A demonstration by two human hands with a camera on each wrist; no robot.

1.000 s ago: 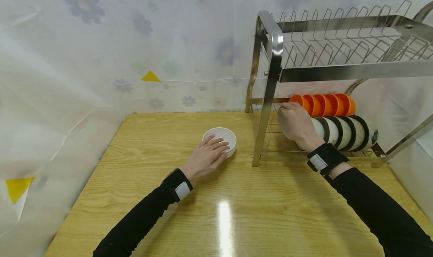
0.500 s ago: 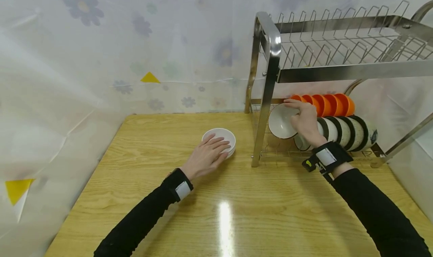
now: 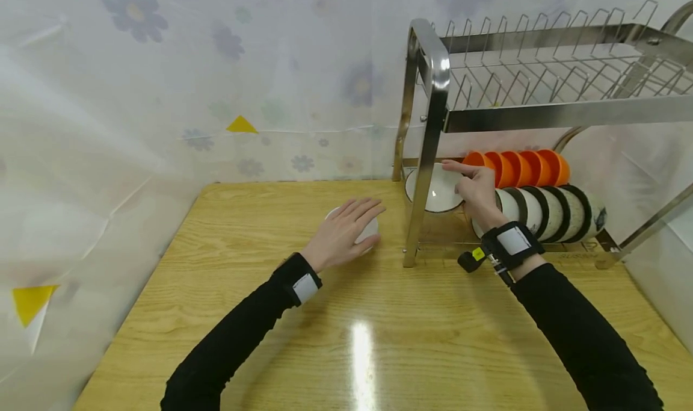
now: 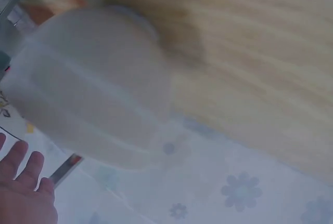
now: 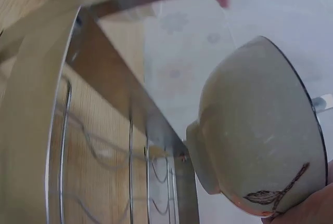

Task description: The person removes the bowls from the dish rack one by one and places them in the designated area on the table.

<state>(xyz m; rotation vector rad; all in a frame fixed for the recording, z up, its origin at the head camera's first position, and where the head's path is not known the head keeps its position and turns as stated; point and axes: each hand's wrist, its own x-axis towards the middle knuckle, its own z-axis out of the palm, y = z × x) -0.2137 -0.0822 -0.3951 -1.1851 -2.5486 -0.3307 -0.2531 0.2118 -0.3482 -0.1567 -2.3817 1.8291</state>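
My right hand (image 3: 479,194) pinches the rim of a white bowl (image 3: 441,189) on its right side, at the left end of the rack's lower level. In the right wrist view this bowl (image 5: 260,130) is tilted on its side, with a dark rim and a brown leaf pattern; fingers (image 5: 309,206) hold its edge. The left hand (image 3: 343,233) is spread with straight fingers over a small stack of plain white bowls (image 3: 370,231), partly covering it. Seen from the left wrist, the stacked bowls (image 4: 93,94) look blurred, and the fingers (image 4: 31,172) appear apart from them.
A two-level metal dish rack (image 3: 541,117) stands on the right of the wooden table (image 3: 243,248). Several orange bowls (image 3: 522,169) stand in its lower back row, with several dark-rimmed bowls (image 3: 563,212) in front. A rack post (image 3: 428,146) crosses before the held bowl.
My right hand has drawn the white bowl leftward from the row of dark-rimmed bowls, toward the rack's left post. The left hand has shifted slightly right and spread over the stack.
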